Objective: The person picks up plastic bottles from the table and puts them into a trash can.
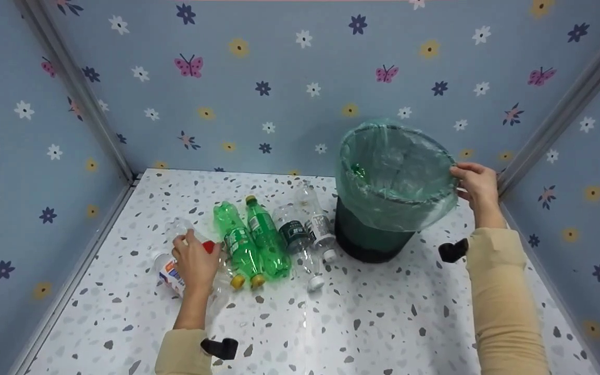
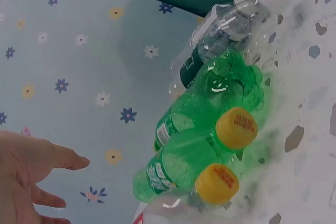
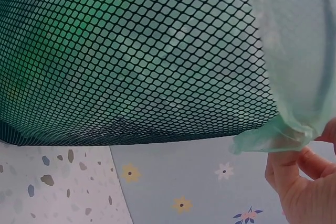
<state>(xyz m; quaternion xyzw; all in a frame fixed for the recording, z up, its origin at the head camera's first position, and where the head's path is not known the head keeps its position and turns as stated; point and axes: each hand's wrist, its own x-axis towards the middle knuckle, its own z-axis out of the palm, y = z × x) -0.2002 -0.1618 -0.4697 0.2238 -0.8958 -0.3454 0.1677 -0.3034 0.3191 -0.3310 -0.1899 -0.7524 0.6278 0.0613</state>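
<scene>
Reaching down at the left of the speckled worktop [image 1: 383, 323], the left hand [image 1: 196, 263] lies over a clear bottle with a red cap [image 1: 172, 273], its fingers curved loosely across the bottle's body; from the head view I cannot tell whether they have closed round it or only rest on it, and the left wrist view shows the fingers spread and fairly straight. Just right of that hand lie two green bottles with yellow caps [image 1: 250, 242], side by side and touching, caps toward the person; right of them lie two clear bottles with white caps [image 1: 308, 232], also on their sides, the nearer end close to the base of the bin.

The mesh waste bin [image 1: 370, 237] stands tilted toward the bottles, lined with a pale green bag [image 1: 391, 177]; the right hand [image 1: 477, 185] pinches the bag and rim at the bin's right edge, fingers curled over it.

As I judge it, the risks are these: the smooth red-capped bottle could roll or slip from a loose hold and knock the green pair; the tilted bin, held at one edge only, could tip or slide; the thin liner could pull off the rim under the pinch.
</scene>
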